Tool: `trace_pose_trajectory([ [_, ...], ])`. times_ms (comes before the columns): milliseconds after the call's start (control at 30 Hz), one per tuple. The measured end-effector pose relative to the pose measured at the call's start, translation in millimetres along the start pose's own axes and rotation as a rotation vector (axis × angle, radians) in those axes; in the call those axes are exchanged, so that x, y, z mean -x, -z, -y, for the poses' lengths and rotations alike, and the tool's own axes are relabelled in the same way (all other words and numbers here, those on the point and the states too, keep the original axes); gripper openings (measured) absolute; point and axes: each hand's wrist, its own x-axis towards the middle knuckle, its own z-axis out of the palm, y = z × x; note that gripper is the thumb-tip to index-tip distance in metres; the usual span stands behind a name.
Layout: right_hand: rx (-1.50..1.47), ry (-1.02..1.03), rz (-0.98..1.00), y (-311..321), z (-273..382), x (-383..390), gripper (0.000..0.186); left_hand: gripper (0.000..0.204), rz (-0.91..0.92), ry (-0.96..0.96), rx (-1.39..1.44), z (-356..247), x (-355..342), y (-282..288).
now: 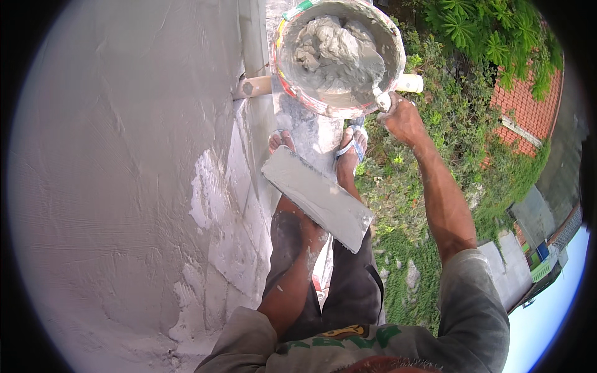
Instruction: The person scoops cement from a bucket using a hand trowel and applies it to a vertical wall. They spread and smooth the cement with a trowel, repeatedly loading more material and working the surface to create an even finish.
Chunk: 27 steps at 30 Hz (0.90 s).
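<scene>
A long rectangular plastering float [317,196] smeared with grey mortar slants over my legs, its flat face up. My left forearm [292,289] reaches beneath it and bears it; the float hides that hand's fingers. At the bucket's near right rim, my right hand [401,118] is closed round the handle of a trowel [373,65]. Its mortar-coated blade dips into the bucket, against a heap of wet grey mortar [333,50]. The round bucket [289,93] has a splattered rim and stands ahead of my feet.
Along the left rises a wall [124,155] of wet grey plaster with paler patches [202,186]. I stand in sandals on a narrow, splashed plank [317,133]. A wooden bar [254,87] crosses by the bucket. Down to the right lie green plants [404,248] and a tiled roof [528,99].
</scene>
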Motion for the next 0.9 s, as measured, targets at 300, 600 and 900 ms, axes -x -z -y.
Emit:
trace_pose_trajectory([
  [300,0.536,0.168,0.008,-0.1,73.9,-79.6,0.029,0.045,-0.045,0.172,0.437,15.0,5.7,-8.8],
  [600,0.192,0.019,0.194,-41.3,47.7,-77.2,0.035,0.045,-0.012,0.131,0.236,-1.3,5.1,-10.3],
  [900,-0.259,-0.036,0.289,-53.7,28.3,-20.8,0.046,0.043,-0.035,0.098,0.144,11.2,3.6,1.0],
])
